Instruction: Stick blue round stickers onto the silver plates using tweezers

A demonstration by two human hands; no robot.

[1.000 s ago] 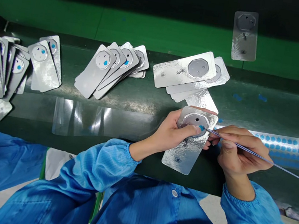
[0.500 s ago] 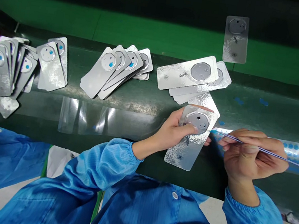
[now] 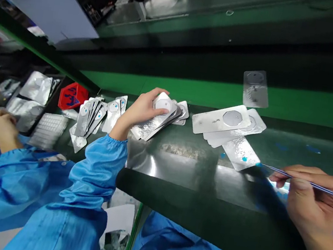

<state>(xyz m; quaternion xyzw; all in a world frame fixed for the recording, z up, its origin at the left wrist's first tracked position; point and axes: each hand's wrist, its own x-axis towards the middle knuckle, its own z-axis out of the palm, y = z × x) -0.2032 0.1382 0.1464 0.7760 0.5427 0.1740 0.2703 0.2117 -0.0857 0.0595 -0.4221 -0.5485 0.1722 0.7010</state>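
I saw the left hand (image 3: 140, 110) near the far edge of the table (image 3: 185, 207), holding a silver plate (image 3: 150, 126) at a fanned pile (image 3: 182, 111). More to the right, another plate (image 3: 239, 152) with a blue dot (image 3: 244, 159) stuck out from a second pile (image 3: 217, 122). Rightmost, the right hand (image 3: 314, 205) held tweezers (image 3: 275, 170), a blue piece (image 3: 258, 164) at their tip.

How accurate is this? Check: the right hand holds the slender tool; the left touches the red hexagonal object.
Wrong on one point: in the head view, the left hand touches the fanned silver cards, not the red hexagonal object. The right hand does hold the slender tool.
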